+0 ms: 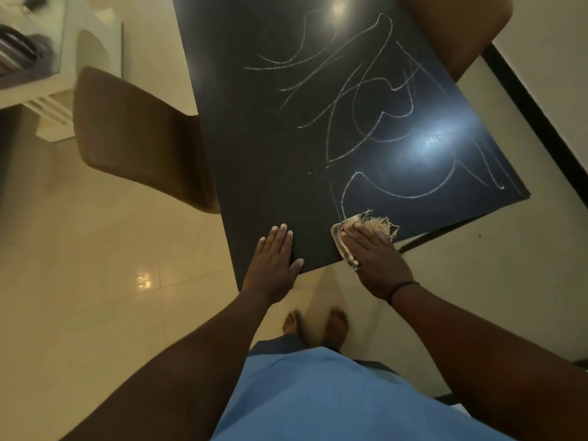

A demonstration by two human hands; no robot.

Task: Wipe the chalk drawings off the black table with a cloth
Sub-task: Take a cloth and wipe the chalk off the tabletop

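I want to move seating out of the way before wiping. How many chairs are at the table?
2: one brown chair at the black table's left side, another chair at its far right corner, partly cropped. More may sit out of view.

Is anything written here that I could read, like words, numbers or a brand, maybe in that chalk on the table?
No readable text in this view.
Chalk drawings on the black table: loose loops and scribbles only, no letters or numbers.
Cloth under the right hand: striped edge and fringe, no label visible.
Blue shirt: no print visible.
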